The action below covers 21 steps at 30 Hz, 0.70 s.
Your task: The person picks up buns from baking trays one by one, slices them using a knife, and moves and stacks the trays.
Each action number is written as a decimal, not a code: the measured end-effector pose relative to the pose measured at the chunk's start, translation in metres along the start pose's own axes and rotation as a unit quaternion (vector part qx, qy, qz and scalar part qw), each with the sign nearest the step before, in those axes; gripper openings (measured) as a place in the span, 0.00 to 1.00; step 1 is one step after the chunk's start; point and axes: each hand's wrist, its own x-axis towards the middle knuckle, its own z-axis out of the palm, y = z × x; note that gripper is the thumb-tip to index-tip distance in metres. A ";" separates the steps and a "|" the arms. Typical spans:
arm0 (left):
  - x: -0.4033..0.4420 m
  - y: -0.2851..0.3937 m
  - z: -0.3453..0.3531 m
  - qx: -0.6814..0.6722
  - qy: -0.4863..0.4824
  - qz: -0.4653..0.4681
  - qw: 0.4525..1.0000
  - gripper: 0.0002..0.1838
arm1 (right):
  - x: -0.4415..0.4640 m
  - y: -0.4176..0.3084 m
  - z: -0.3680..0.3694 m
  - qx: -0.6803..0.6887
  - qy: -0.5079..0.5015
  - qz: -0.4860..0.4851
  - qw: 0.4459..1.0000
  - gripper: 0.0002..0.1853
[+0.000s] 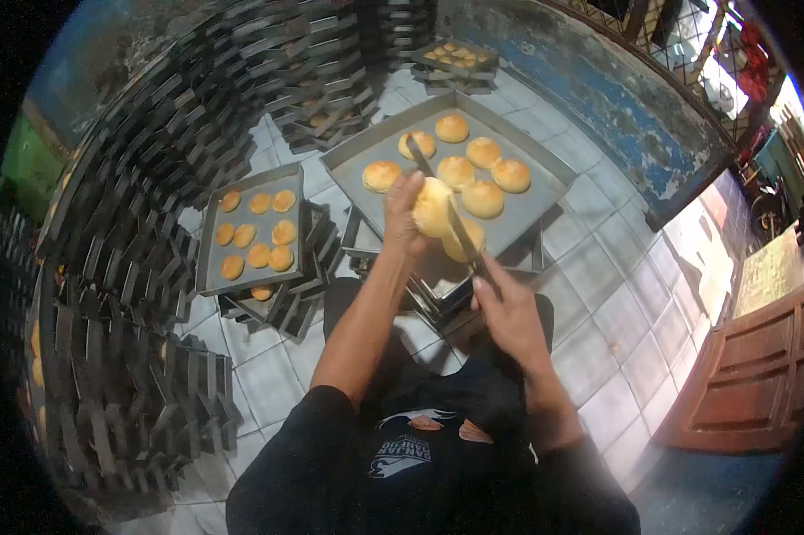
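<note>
Tiled flr (593,272) | tray stacks (165,156) crowd L | L fingers (407,192) hold bun (433,207) | R fingers (498,275) on knife (462,235)

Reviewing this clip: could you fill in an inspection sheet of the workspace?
Surface: large tray bearing golden buns, on other trays above a tiled floor.
Job's things: one bun held up over the large tray; knife, blade against it.
Clutter: small tray of buns at left; tall stacks of trays beyond it.
Hands: left hand holds the bun; right hand grips the knife handle.
Cables: nothing seen.
Surroundings: peeling blue wall behind; brown wooden panel at right.
</note>
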 end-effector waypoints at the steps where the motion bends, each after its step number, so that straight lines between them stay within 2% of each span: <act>1: 0.003 0.008 -0.006 -0.002 0.002 0.007 1.000 0.12 | -0.013 0.007 0.001 0.009 -0.019 0.053 0.998 0.27; 3: 0.008 0.017 -0.014 0.028 -0.032 -0.005 0.999 0.12 | -0.025 0.021 0.009 0.036 -0.016 0.066 0.997 0.27; 5: -0.006 -0.007 -0.009 0.046 -0.041 -0.005 0.998 0.12 | -0.012 0.007 0.007 0.040 -0.003 0.071 0.997 0.26; 7: -0.018 -0.025 0.005 0.046 -0.028 -0.060 0.997 0.11 | 0.014 0.007 0.007 0.048 0.003 0.031 0.998 0.26; 9: -0.015 -0.022 0.011 0.036 -0.005 -0.047 0.998 0.11 | 0.022 0.011 0.005 0.017 -0.004 0.023 1.000 0.26; 11: 0.002 -0.005 -0.004 0.020 -0.006 0.009 1.000 0.11 | 0.010 0.014 0.006 -0.016 -0.009 0.008 1.000 0.26; 13: 0.010 0.009 -0.009 0.031 0.013 0.031 0.999 0.12 | -0.014 0.016 0.006 0.000 -0.027 0.050 0.998 0.28; 17: -0.014 -0.007 0.007 0.069 -0.032 -0.012 0.997 0.14 | 0.002 0.014 0.010 0.010 -0.010 0.044 0.999 0.27; 19: -0.021 -0.020 0.019 0.073 -0.016 -0.039 0.996 0.15 | 0.014 0.008 0.008 0.014 0.008 0.028 0.999 0.26; 21: -0.006 -0.013 0.010 0.054 0.013 -0.026 0.998 0.16 | 0.019 0.001 0.003 0.003 -0.027 0.041 0.999 0.26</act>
